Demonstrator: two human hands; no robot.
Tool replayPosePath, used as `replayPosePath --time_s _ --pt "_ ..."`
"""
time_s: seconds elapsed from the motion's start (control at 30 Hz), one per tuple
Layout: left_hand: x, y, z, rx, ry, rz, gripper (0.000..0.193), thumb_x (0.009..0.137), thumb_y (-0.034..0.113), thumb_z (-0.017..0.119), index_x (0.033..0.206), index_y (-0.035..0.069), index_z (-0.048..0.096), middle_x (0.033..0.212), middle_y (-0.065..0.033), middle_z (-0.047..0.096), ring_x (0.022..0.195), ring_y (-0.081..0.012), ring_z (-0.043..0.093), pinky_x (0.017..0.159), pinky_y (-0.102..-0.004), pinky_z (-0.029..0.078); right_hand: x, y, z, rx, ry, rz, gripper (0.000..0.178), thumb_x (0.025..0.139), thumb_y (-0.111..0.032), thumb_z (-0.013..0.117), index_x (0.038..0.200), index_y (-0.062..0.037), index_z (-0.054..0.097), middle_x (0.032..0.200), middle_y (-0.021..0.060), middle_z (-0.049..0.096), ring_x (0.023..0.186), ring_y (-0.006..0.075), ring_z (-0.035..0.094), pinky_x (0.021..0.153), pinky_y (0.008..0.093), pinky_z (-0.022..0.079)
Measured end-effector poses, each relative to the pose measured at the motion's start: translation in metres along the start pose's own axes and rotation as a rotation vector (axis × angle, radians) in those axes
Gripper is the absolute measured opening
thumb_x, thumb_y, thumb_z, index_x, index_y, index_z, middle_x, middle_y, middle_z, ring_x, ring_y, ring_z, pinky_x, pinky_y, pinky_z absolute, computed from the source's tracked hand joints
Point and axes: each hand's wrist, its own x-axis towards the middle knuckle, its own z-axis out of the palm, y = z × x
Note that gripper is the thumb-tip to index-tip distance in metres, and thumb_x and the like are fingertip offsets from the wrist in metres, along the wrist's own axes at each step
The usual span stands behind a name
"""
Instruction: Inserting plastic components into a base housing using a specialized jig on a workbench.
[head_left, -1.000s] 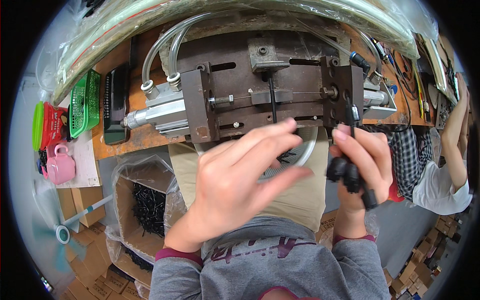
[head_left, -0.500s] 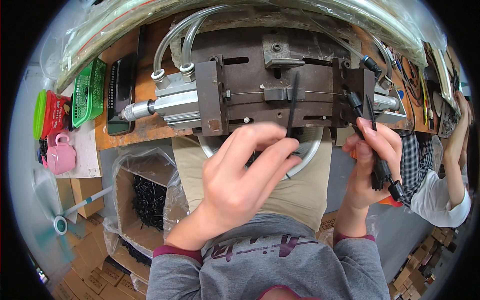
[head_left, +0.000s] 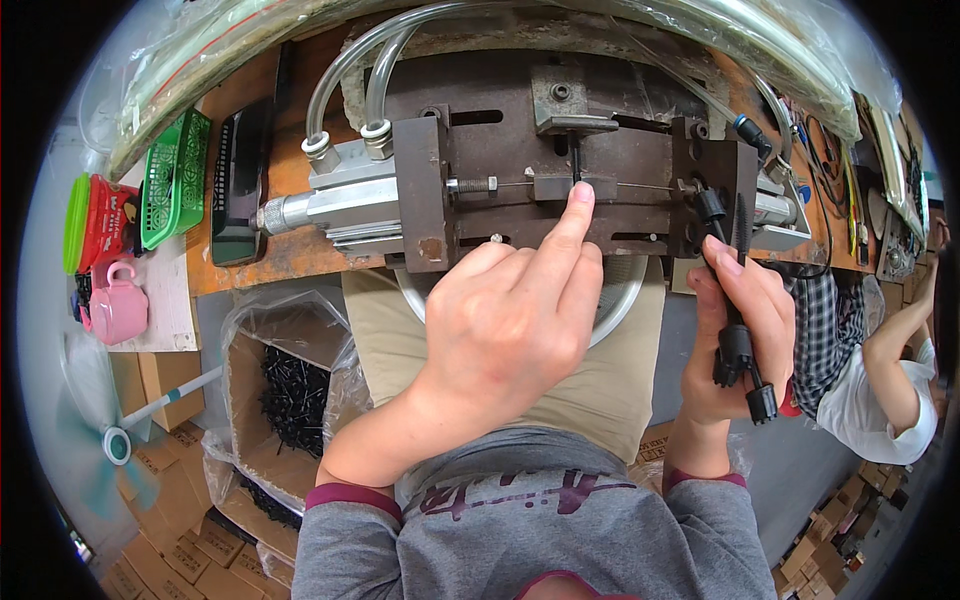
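Note:
My left hand (head_left: 515, 315) reaches over the brown metal fixture (head_left: 425, 190), its index finger stretched out and the other fingers loosely curled. That fingertip presses on a thin black rod-like piece (head_left: 575, 155) lying across a small slotted block (head_left: 605, 188) at the fixture's middle. The piece's far end reaches an upper metal stop (head_left: 575, 122); its near end is hidden under the finger. Right of the fixture, my right hand (head_left: 755, 310) is closed around several black plastic pieces (head_left: 735, 350) with ribbed, knobbed ends. A threaded rod (head_left: 472, 185) points at the block from the left.
Air cylinders (head_left: 350, 205) with clear hoses (head_left: 325, 95) flank the fixture. At left are a green basket (head_left: 175, 180), a pink cup (head_left: 120, 308) and a fan (head_left: 117, 446). A plastic-lined carton (head_left: 245, 390) holds black pieces. Another person (head_left: 880, 390) sits at right.
The black piece, earlier upright in my left fingers, now lies in the block under my index finger. The left threaded rod has extended rightward. My right hand has tilted its pieces lower.

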Motion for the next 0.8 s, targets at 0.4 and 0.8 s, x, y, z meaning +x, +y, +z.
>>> replayPosePath --time_s 0.4,0.8 --pt "-0.004 0.005 -0.029 -1.018 -0.056 -0.260 0.037 0.066 0.002 0.089 0.099 -0.001 0.072 0.088 -0.0114 0.071 0.074 -0.0174 0.069 0.062 -0.0261 0.057 0.005 -0.015 0.012 0.059 -0.200 -0.048 0.036 0.071 -0.008 0.070 0.104 0.0046 0.074 0.105 0.0220 0.071 0.091 0.0300 0.073 0.078 0.0352 0.060" --pt "-0.009 0.004 0.000 -0.169 0.060 -0.031 0.033 0.065 0.005 0.080 0.097 0.002 0.073 0.116 -0.0135 0.070 0.084 -0.0258 0.070 0.078 -0.0354 0.057 -0.008 0.000 -0.004 0.373 0.010 0.327 0.018 0.095 0.000 0.060 0.113 0.0024 0.062 0.099 0.0181 0.072 0.071 0.0179 0.070 0.066 0.0254 0.054"
